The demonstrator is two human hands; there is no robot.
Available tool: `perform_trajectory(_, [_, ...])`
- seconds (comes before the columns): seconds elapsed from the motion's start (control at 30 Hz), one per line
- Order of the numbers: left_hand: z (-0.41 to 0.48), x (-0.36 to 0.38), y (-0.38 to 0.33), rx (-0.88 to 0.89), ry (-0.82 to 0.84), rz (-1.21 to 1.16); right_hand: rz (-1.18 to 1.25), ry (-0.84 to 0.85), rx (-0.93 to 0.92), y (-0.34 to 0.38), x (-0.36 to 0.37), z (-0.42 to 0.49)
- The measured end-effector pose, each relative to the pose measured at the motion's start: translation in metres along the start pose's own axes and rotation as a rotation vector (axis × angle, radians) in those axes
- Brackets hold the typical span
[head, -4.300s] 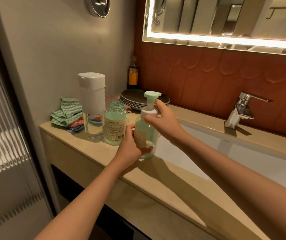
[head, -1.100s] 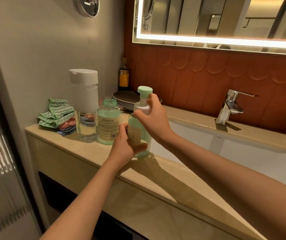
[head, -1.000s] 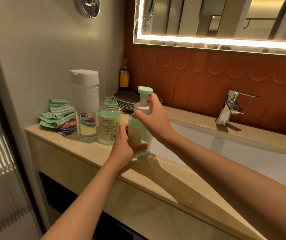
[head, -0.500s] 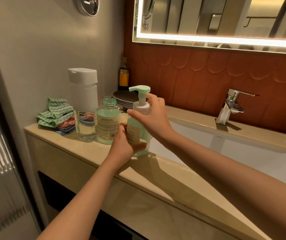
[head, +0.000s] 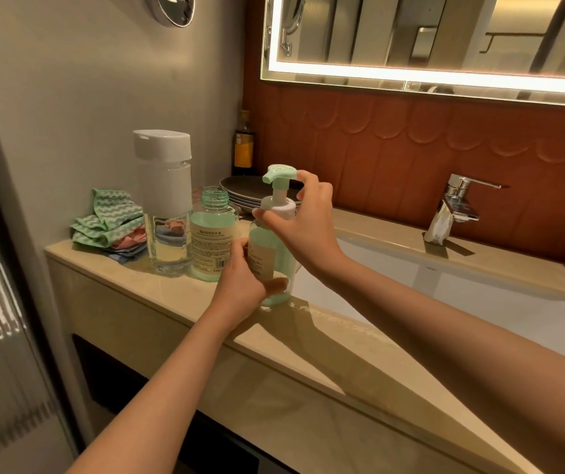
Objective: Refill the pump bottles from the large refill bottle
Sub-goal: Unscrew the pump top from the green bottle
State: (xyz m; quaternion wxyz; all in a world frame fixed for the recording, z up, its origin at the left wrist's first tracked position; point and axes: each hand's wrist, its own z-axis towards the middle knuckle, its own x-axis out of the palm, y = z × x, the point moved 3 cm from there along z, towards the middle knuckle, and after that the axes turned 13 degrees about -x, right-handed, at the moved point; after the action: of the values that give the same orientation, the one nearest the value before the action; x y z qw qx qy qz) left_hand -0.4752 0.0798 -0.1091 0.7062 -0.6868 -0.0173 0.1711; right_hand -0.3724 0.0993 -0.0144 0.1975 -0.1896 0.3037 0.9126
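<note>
Green pump head [head: 279, 173] has turned again, pinched in the right grip [head: 305, 224], left grip [head: 243, 282] clasping the full pump bottle [head: 276, 261]: likely sealing.

Open bottle [head: 212, 234] — label print unreadably small.
</note>
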Motion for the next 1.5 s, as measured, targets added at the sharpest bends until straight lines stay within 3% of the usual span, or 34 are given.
perform_trajectory(0.33, [-0.001,-0.002,0.002,0.015,0.039,-0.033,0.251,0.104,0.039,0.009,-0.001,-0.006])
perform_trajectory(0.5, [0.0,-0.001,0.001,-0.013,-0.002,-0.016,0.075,0.034,0.032,0.004,-0.001,0.0])
perform_trajectory(0.77, [-0.002,-0.002,-0.001,0.026,0.016,-0.004,0.279,0.207,0.092,0.002,-0.001,-0.004])
perform_trajectory(0.93, [0.0,-0.001,0.0,-0.006,0.005,-0.007,0.074,0.107,0.07,-0.003,0.001,-0.001])
perform_trajectory(1.2, [-0.002,-0.002,0.0,0.027,0.023,-0.018,0.31,0.174,0.094,0.001,0.004,-0.005])
perform_trajectory(1.37, [-0.001,-0.002,0.001,0.0,0.01,-0.028,0.089,0.054,0.086,-0.001,0.003,-0.002])
perform_trajectory(1.5, [-0.001,-0.002,0.0,-0.004,0.002,-0.027,0.141,0.063,0.068,0.001,0.001,-0.003])
